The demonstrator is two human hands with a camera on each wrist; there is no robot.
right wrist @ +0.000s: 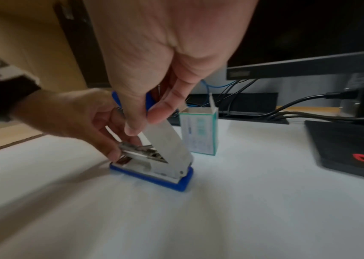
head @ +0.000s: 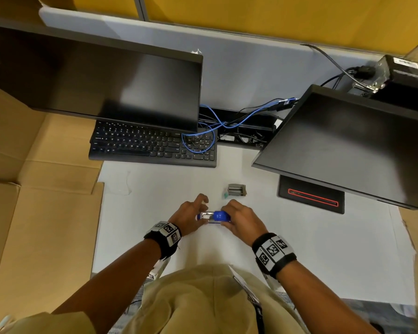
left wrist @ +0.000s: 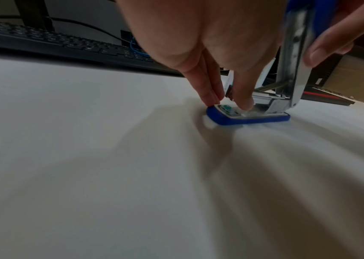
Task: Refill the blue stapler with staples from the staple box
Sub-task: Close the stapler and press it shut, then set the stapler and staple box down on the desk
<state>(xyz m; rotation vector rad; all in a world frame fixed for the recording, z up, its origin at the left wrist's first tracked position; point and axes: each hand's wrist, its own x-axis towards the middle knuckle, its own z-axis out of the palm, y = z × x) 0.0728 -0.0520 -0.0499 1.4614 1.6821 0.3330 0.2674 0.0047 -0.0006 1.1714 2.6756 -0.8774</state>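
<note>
while open, one stapler (head: 214,216), one box (head: 237,189)

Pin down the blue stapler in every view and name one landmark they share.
Head: blue stapler, metal top swung open, lower centre.
Left wrist: stapler right of centre, upper half.
Right wrist: stapler left of centre, mid-height.
Shared landmark: black monitor base with red stripe.

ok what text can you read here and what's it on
"Q W E R T Y" and "Z X C V B N M": key rows on the keyboard, faint.
staple box: print too blurred to read.
monitor logo: too blurred.
wristbands: square code patterns, no words.
</note>
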